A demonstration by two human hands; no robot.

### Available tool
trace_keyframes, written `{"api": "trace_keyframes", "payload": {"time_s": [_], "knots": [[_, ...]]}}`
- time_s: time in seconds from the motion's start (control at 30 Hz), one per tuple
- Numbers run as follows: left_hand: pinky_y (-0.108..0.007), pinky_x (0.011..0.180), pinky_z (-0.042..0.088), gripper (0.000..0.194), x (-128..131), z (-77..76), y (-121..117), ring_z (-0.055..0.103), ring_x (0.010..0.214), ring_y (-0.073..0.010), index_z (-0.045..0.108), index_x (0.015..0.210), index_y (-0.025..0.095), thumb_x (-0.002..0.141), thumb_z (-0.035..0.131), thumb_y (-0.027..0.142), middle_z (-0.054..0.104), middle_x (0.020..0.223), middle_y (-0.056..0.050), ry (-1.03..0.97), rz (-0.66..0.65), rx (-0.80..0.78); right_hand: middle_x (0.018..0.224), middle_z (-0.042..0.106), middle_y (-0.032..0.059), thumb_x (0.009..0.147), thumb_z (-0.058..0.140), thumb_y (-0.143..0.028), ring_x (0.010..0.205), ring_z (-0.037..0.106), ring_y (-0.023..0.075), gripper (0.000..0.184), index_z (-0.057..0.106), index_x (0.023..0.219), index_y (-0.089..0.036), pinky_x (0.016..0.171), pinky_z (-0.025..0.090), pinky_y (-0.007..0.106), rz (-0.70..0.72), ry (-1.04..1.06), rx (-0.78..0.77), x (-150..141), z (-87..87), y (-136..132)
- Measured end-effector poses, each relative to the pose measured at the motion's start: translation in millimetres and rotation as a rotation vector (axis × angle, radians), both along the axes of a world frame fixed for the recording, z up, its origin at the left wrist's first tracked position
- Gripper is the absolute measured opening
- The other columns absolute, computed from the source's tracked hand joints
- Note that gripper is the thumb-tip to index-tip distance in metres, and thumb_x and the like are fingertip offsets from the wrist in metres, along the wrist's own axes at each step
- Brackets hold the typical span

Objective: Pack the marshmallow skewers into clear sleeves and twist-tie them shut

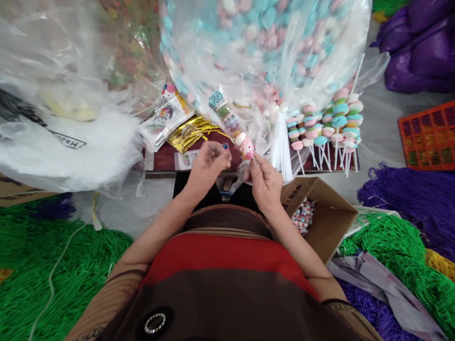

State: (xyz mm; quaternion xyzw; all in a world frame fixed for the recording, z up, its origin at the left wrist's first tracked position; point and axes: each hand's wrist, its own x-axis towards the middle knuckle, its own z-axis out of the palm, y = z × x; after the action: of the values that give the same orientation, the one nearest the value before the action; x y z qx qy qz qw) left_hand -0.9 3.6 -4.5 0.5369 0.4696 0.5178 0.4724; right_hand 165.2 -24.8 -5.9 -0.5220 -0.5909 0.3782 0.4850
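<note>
My right hand (pixel 266 183) pinches the lower end of a candy skewer (pixel 232 121) in a clear printed wrapper. The skewer tilts up and to the left over the table, with a pink and white piece at its bottom. Just left of it, my left hand (pixel 208 166) is raised with its fingers curled together; what they hold, if anything, I cannot make out. Beyond the left hand lie a bundle of gold twist ties (pixel 192 134) and a stack of printed clear wrappers (pixel 167 118). White sticks (pixel 280 147) lie beside the right hand.
Several unwrapped candy skewers (pixel 340 113) rest at the table's right. A large bag of pastel candies (pixel 266 42) fills the back, a white plastic bag (pixel 71 151) the left. An open cardboard box (pixel 332 218) stands below right; green cord (pixel 53 265) heaps on the floor.
</note>
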Motion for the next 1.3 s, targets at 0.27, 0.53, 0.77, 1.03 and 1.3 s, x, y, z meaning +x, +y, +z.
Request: {"api": "trace_keyframes", "payload": {"time_s": [0.27, 0.53, 0.77, 1.03, 1.3], "knots": [[-0.038, 0.079, 0.060, 0.043, 0, 20.2, 19, 0.072, 0.109, -0.0240, 0.061, 0.105, 0.027, 0.092, 0.056, 0.068, 0.075, 0.106, -0.008, -0.338, -0.059, -0.171, 0.086, 0.076, 0.0024, 0.100, 0.057, -0.040, 0.081, 0.071, 0.0174, 0.027, 0.078, 0.112, -0.029, 0.082, 0.059, 0.036, 0.098, -0.073, 0.061, 3, 5.3, 2], [-0.039, 0.092, 0.061, 0.020, 11, 25.5, 17, 0.074, 0.105, -0.0205, 0.060, 0.092, 0.025, 0.096, 0.060, 0.045, 0.074, 0.089, -0.002, -0.437, 0.067, -0.237, 0.108, 0.080, 0.0021, 0.084, 0.077, -0.050, 0.097, 0.075, 0.0181, 0.027, 0.081, 0.103, -0.030, 0.095, 0.061, 0.041, 0.122, 0.469, -0.362, 2, 4.9, 7], [-0.038, 0.109, 0.054, 0.005, 14, 34.4, 15, 0.078, 0.100, -0.0175, 0.062, 0.091, 0.022, 0.094, 0.059, 0.018, 0.076, 0.080, 0.003, -0.820, 0.136, -0.372, 0.110, 0.080, 0.0019, 0.089, 0.072, -0.047, 0.100, 0.076, 0.0189, 0.029, 0.075, 0.111, -0.029, 0.098, 0.061, 0.039, 0.038, 0.197, -0.148, 3, 4.2, 10], [-0.040, 0.111, 0.053, 0.011, 21, 37.6, 14, 0.078, 0.105, -0.0197, 0.063, 0.090, 0.022, 0.094, 0.057, 0.014, 0.077, 0.078, 0.003, -0.885, 0.121, -0.398, 0.109, 0.077, 0.0027, 0.092, 0.069, -0.038, 0.099, 0.075, 0.0173, 0.031, 0.063, 0.121, -0.029, 0.091, 0.062, 0.035, 0.005, 0.121, -0.029, 1, -1.4, 11], [-0.034, 0.099, 0.058, 0.007, 25, 35.5, 11, 0.077, 0.093, -0.0163, 0.061, 0.088, 0.022, 0.094, 0.061, 0.019, 0.072, 0.073, 0.004, -0.814, 0.112, -0.431, 0.091, 0.078, 0.0020, 0.093, 0.064, -0.027, 0.084, 0.073, 0.0162, 0.007, 0.070, 0.089, -0.024, 0.080, 0.059, 0.032, -0.033, -0.046, 0.137, -5, 5.1, 14]]}}
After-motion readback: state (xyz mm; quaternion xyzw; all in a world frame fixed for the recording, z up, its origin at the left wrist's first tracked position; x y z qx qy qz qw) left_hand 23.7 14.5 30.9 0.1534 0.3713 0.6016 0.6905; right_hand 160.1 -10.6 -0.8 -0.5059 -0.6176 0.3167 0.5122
